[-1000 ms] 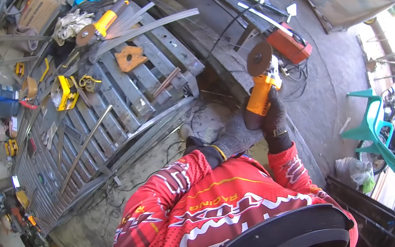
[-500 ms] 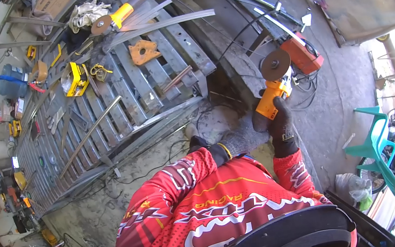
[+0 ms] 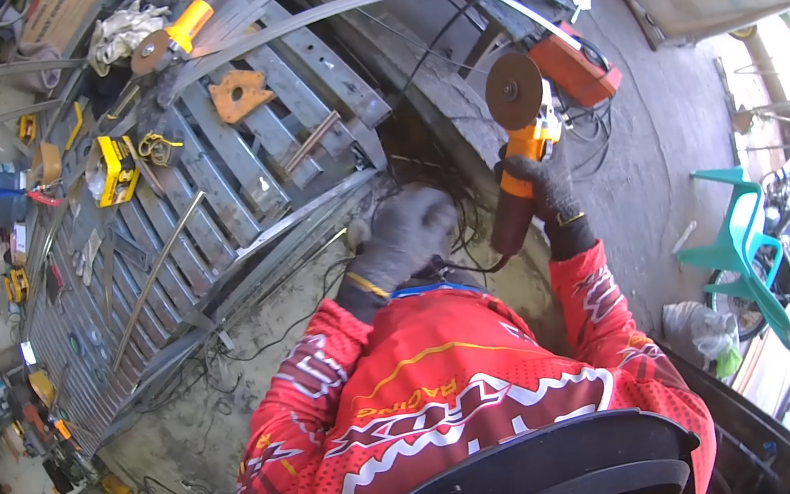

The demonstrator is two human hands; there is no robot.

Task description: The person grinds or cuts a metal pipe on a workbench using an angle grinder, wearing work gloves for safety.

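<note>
My right hand (image 3: 548,183), in a dark glove, is wrapped round the body of an orange angle grinder (image 3: 532,141). The grinder's large brown disc (image 3: 515,92) points away from me, and its dark rear handle (image 3: 513,220) slants back toward my body with the cord trailing from it. To the left of the tool, apart from it, is my gloved left hand (image 3: 408,232), in front of my shirt. Motion smears its fingers, so I cannot make out whether it is closed.
On the left, a slatted metal bench (image 3: 199,214) carries a second grinder (image 3: 186,29), an orange notched plate (image 3: 240,95), metal strips and a yellow box (image 3: 114,170). Right of my grinder sits a red machine (image 3: 575,67) with cables. A teal chair (image 3: 742,239) stands farther right.
My left hand has left the grinder and swung left. My right hand keeps the grinder, whose dark rear handle now shows. The whole view has shifted slightly.
</note>
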